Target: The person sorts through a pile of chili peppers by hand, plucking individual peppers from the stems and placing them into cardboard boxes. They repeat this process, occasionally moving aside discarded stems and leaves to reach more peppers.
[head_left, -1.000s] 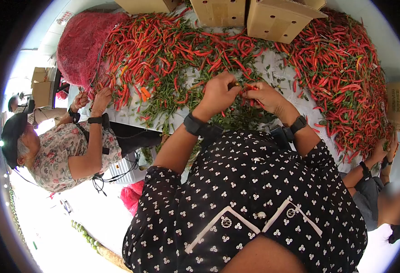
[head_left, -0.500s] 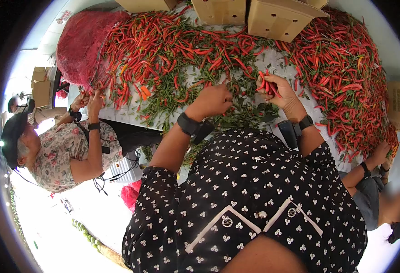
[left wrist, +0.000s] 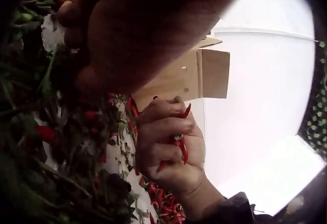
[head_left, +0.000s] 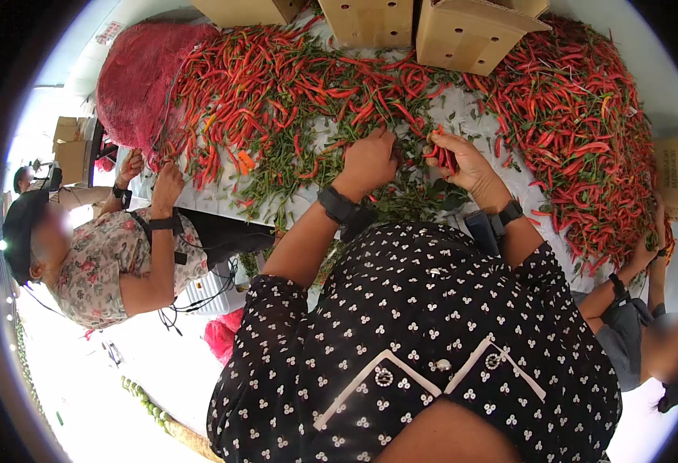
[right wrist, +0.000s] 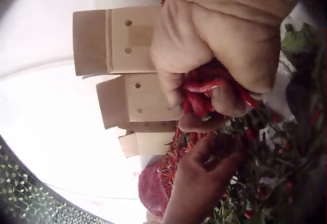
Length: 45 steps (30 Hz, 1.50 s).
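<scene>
Several red chilies [right wrist: 202,89] are gripped in my right hand [head_left: 466,166], their tips poking out between curled fingers in the left wrist view. My left hand [head_left: 367,163] is a little to the left, over green stems and leaves [head_left: 412,189], the two hands apart. In the right wrist view the left hand [right wrist: 202,170] has bent fingers close to the stems; whether they pinch anything cannot be made out. Seen from the left wrist, that hand [left wrist: 127,35] is dark, its fingertips hidden, and the right hand [left wrist: 171,145] lies beyond it.
Red chilies [head_left: 262,77] with green stems cover much of the white-covered table, with a large heap [head_left: 586,154] at right. Cardboard boxes [head_left: 470,38] stand at the back, a red mesh sack [head_left: 134,85] at back left. One person [head_left: 115,262] works at left, another [head_left: 624,332] at right.
The hands met over the stems a second ago, then separated. Since half a second ago my left hand has moved slightly forward; the right hand, still holding chilies, has shifted slightly and turned.
</scene>
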Each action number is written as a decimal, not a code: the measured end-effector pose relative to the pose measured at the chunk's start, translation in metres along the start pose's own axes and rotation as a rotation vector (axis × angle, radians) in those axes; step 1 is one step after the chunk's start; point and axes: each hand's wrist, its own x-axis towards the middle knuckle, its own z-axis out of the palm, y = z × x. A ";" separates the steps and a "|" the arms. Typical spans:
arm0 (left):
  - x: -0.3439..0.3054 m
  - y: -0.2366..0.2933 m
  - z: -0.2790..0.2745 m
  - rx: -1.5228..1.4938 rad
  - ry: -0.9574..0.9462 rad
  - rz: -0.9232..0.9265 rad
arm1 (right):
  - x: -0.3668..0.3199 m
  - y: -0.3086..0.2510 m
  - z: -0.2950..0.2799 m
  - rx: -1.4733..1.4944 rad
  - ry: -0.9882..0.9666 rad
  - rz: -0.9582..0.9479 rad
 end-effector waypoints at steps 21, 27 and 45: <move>-0.023 -0.003 -0.036 -0.612 0.105 -0.154 | 0.040 -0.219 0.217 -1.352 0.220 -1.222; -0.026 0.004 -0.050 -0.736 0.118 -0.308 | 0.030 -0.154 0.193 -1.555 0.224 -1.268; -0.016 0.041 -0.062 -0.607 0.058 -0.030 | -0.008 -0.030 0.055 -0.912 -0.064 -0.120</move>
